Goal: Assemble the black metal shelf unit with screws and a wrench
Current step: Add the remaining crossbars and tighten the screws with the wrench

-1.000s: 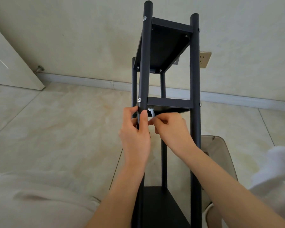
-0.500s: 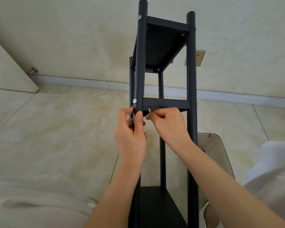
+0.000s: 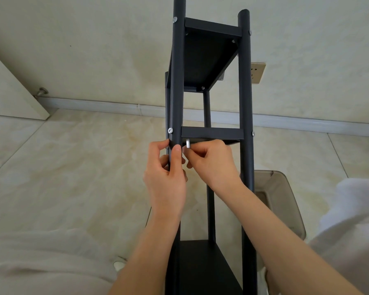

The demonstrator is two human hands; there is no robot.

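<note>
Tall black metal shelf unit with round tube posts point(image 3: 245, 81), centre of view, tilted away toward a pale wall. Three dark shelf panels between four posts. Silver screw head point(image 3: 170, 130) on the near left post, level with the middle crossbar. Left hand point(image 3: 165, 173) wrapped around that post just below the screw, thumb and fingers curled on the tube. Right hand point(image 3: 211, 162) just beside it, fingertips pinching a small silver wrench point(image 3: 188, 143) under the middle shelf's front edge. Beige glossy tiled floor point(image 3: 73, 167) beneath. Translucent grey plastic bin point(image 3: 279, 199) to the right. Brass-coloured wall socket point(image 3: 257, 73) behind the right post. White door point(image 3: 9, 92) at left.
</note>
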